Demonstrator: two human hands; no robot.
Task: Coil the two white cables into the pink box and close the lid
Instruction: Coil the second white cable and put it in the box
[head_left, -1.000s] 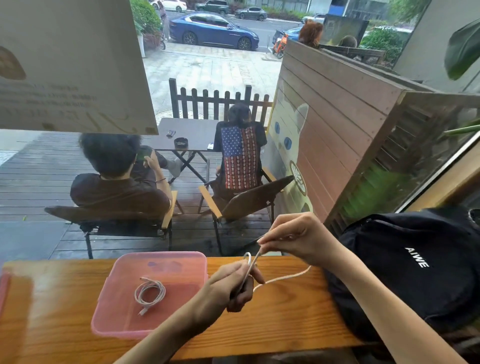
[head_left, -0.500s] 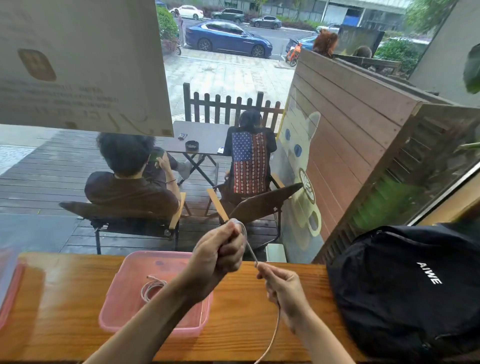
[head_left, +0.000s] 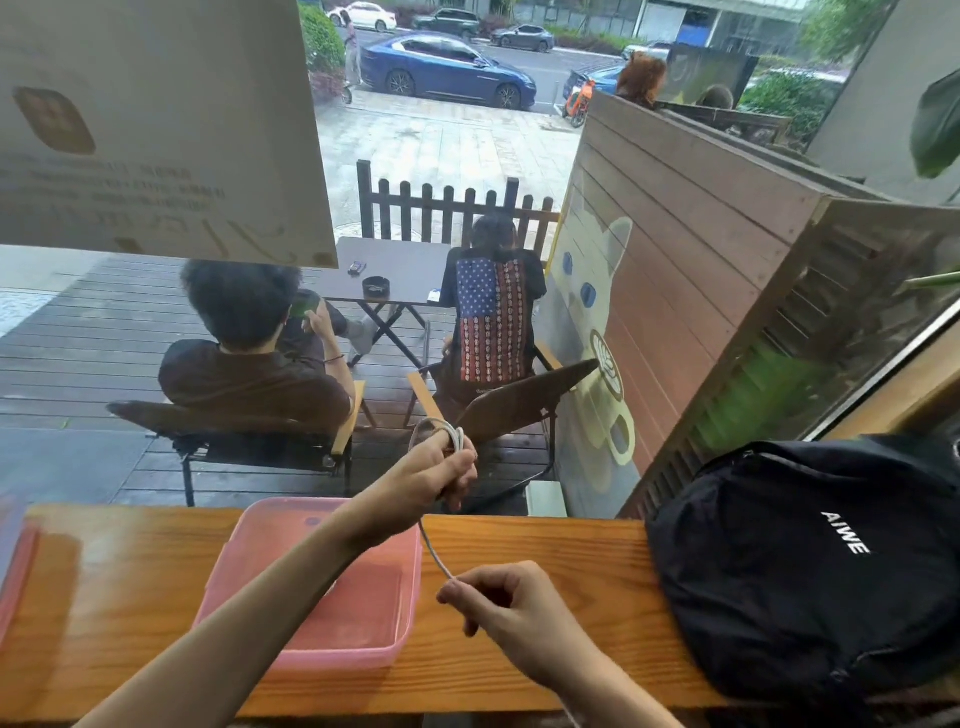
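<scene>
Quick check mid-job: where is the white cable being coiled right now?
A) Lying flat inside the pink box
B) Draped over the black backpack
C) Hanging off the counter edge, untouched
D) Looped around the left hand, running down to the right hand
D: the white cable loops over the raised left hand and runs down to the right hand, above the pink box.

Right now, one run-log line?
left hand: holding coil | right hand: feeding white cable | pink box: open
</scene>
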